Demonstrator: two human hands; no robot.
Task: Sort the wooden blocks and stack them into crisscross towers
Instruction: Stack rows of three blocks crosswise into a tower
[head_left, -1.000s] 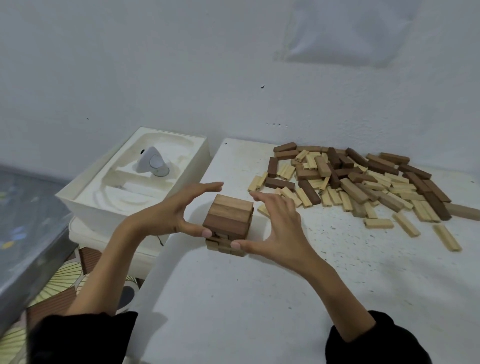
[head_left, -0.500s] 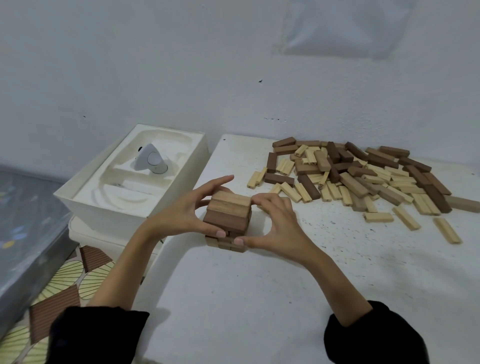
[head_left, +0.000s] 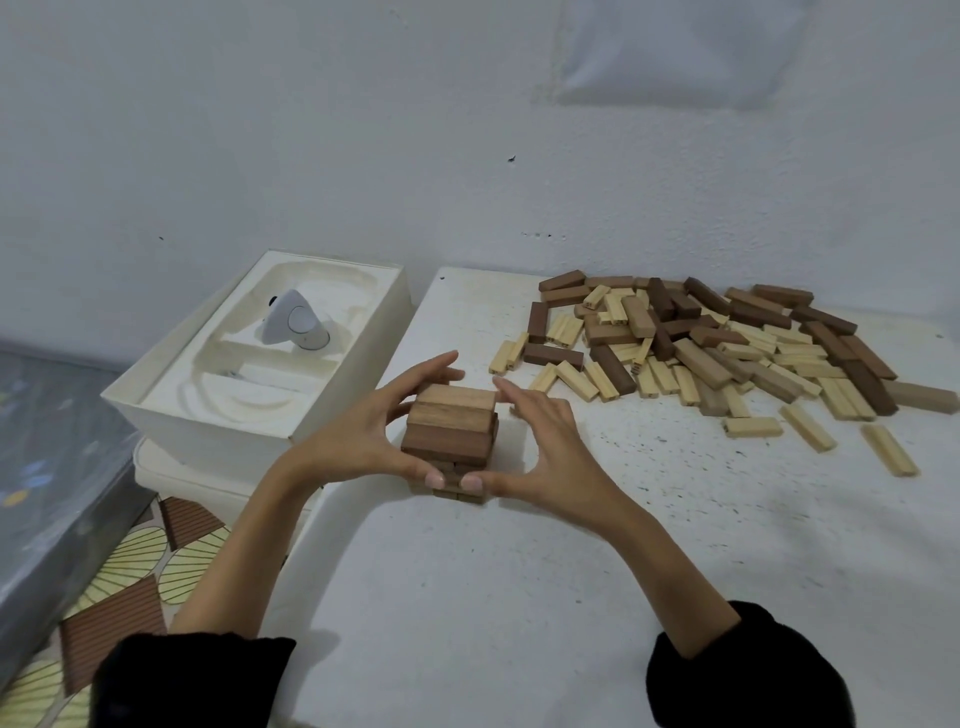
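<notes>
Surface (head_left: 519, 597): white and speckled; it carries the tower near its left edge and the loose stock farther back.
Left hand (head_left: 358, 441): fingers extended rather than curled, thumb tip low on the tower's near face, the other fingers reaching round its far left side.
Right hand (head_left: 545, 452): mirrors the left, with the thumb low in front and straight fingers at the far right edge. Neither hand lifts a block.
Why held so: the two hands frame the stack, most likely to square its layers before another goes on.
Tower (head_left: 451, 431): short, upright, standing on the surface between both palms.
Top layer: three blocks lying flat, long axes running left to right and set side by side from near to far, darkest nearest.
Layer beneath: block ends face the camera, so its long axes run near to far, crosswise.
Loose blocks (head_left: 701, 343): an unsorted heap of dark and pale pieces to the far right, well apart from the tower.
Box (head_left: 208, 431): open and white, off the surface to the left.
</notes>
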